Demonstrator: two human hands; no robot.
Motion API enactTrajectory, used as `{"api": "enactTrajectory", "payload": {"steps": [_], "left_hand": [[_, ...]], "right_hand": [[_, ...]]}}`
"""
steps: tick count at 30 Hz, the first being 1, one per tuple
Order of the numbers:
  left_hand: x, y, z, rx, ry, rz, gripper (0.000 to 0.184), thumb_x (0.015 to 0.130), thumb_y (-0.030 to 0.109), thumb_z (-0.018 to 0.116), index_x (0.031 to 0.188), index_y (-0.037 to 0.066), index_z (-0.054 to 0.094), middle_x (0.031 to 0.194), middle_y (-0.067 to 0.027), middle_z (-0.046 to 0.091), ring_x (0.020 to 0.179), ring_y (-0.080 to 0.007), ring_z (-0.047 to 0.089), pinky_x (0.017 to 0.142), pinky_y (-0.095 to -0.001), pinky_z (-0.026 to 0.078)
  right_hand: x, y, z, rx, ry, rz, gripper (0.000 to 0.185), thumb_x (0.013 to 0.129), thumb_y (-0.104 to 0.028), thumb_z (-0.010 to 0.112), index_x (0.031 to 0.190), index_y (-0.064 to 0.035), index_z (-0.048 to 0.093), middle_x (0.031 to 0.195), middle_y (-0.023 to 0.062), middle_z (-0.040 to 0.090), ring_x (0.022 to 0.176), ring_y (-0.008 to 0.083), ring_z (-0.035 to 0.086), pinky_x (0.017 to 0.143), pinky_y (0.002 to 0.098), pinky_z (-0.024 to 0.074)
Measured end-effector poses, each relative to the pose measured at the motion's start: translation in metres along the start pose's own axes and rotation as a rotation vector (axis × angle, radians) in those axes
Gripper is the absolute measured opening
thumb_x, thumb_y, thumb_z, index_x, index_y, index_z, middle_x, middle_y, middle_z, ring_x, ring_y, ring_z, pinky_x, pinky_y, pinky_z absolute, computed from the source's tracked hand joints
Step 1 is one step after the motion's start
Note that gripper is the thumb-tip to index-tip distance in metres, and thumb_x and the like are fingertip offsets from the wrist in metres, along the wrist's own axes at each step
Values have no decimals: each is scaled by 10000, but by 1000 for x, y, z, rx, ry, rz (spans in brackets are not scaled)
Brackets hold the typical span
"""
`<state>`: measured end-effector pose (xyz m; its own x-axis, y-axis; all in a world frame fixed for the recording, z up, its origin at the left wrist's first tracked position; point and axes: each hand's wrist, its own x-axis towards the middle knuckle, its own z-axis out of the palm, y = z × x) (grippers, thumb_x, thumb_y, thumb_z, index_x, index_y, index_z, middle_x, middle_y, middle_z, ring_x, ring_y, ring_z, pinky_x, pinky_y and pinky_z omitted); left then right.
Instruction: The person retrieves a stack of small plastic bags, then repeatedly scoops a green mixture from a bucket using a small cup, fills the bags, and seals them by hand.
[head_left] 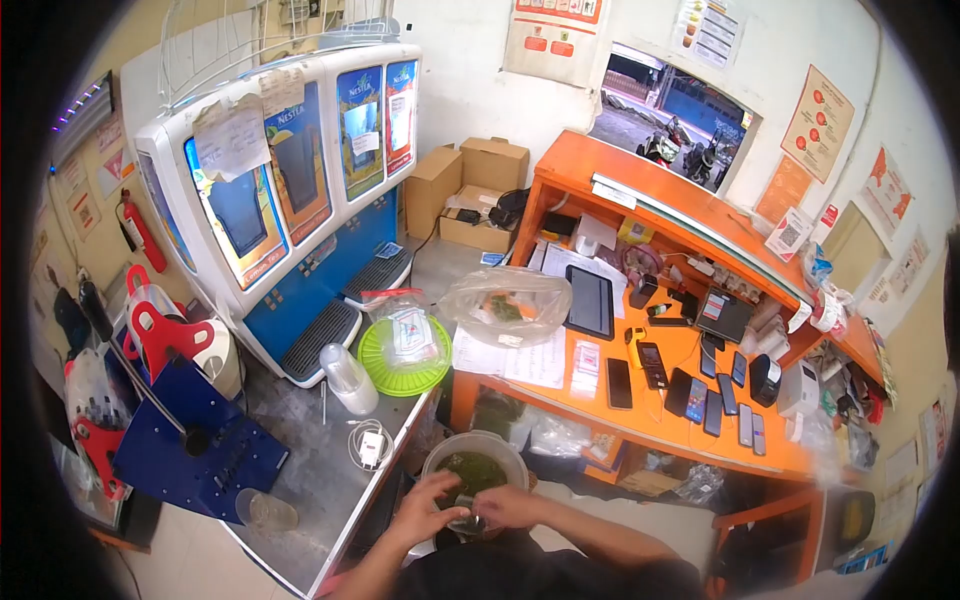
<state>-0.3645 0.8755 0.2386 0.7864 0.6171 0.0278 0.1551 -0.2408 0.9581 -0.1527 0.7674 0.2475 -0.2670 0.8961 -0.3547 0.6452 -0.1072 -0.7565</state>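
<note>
A pale plastic tub (516, 462) stands low in front of me, with chopped-looking green matter (474, 470) inside. My left hand (428, 508) is over its near left rim, fingers apart and slightly curved, thumb toward the right hand. Close beside it, my right hand (508, 507) is closed in a pinch at the near rim. A small greyish item shows between the two hands, too small to name. What the right fingers grip is mostly hidden.
Left is a grey counter with a drink dispenser (300, 180), white bottle (348, 380), green lidded basket (405, 365), charger (371, 446) and clear cup (266, 510). The orange desk (560, 400) holds a plastic bag (507, 305), a tablet (590, 302) and several phones. An orange chair (768, 520) stands right.
</note>
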Motion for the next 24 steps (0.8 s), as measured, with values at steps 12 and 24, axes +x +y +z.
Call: {"api": "enactTrajectory", "payload": {"steps": [12, 24], "left_hand": [[-103, -71, -14, 179, 59, -665, 599, 926, 471, 677, 1258, -22, 607, 1148, -195, 691, 1057, -276, 669, 933, -394, 516], [-185, -193, 1, 229, -103, -992, 578, 941, 497, 636, 1176, -30, 665, 1069, -212, 722, 1017, -315, 701, 908, -417, 527]], "right_hand": [[70, 79, -164, 928, 880, 197, 510, 999, -359, 617, 1338, 13, 540, 1187, 140, 677, 988, 196, 689, 804, 344, 552], [2, 239, -101, -230, 1421, 722, 326, 939, -347, 631, 964, -37, 729, 963, 190, 694, 880, 402, 648, 823, 497, 522]]}}
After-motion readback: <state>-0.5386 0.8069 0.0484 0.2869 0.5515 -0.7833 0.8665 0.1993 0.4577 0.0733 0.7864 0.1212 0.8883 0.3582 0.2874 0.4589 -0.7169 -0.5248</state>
